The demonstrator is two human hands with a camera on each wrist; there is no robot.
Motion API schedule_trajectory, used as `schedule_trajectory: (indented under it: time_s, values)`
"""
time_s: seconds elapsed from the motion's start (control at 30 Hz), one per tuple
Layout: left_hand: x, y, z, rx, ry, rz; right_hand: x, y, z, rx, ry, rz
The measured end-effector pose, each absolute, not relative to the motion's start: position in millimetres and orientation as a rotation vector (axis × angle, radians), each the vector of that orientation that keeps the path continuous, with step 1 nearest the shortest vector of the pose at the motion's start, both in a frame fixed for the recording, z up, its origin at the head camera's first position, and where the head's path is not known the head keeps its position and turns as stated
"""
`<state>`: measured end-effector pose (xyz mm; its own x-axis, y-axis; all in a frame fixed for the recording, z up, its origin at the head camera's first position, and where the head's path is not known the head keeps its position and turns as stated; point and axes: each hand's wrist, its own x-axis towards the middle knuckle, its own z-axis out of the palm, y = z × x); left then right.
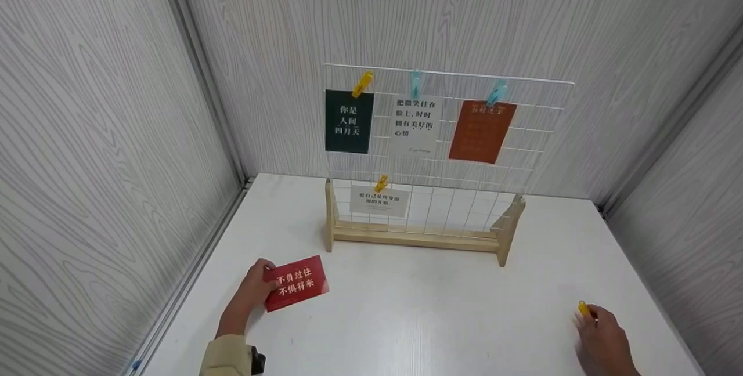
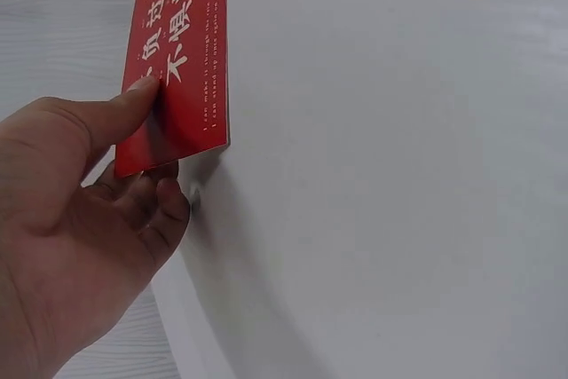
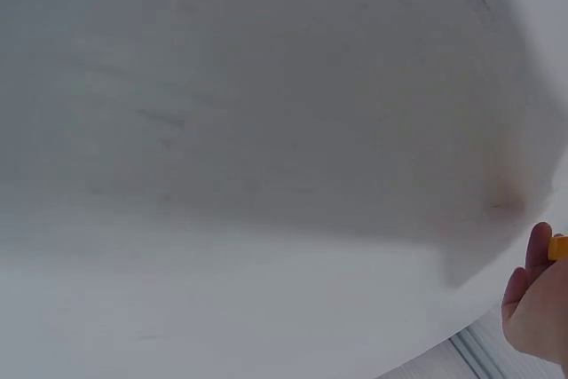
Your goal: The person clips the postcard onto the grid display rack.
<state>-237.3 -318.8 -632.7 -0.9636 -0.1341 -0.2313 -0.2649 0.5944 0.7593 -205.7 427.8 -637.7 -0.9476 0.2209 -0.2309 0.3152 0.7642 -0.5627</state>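
Note:
My left hand (image 1: 255, 288) pinches a red card (image 1: 297, 283) with white lettering by its left end, at the left of the table. In the left wrist view the thumb lies on the face of the red card (image 2: 182, 68) and the fingers curl behind it. Over at the far right, my right hand (image 1: 606, 338) holds a small yellow clip (image 1: 584, 308) between thumb and fingers. Only part of that hand and the yellow clip (image 3: 558, 248) show at the right edge of the right wrist view.
A white wire grid (image 1: 464, 181) stands on a wooden base (image 1: 415, 238) at the back. Clips hold a dark green card (image 1: 348, 123), a white card (image 1: 415, 126), an orange card (image 1: 482, 132) and a small white card (image 1: 378, 202) on it. Walls enclose the white table (image 1: 429, 306).

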Motion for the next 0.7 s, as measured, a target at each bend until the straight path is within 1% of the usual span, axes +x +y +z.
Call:
schedule_trajectory:
  time_s: [0.23,0.37,0.7]
  values:
    - [-234.6,-310.9,-628.7,-0.352,2.629,1.412,-213.3,422.8,-632.8,0.311,2.708,-1.039]
    - [-235.1,-306.0,-624.8,-0.397,2.577,1.476,-212.9,417.6,-630.4,0.327,2.652,-1.176]
    - [-232.0,-295.4,-619.5,-0.401,2.538,1.627,-208.7,398.9,-620.2,0.36,2.544,-1.51]
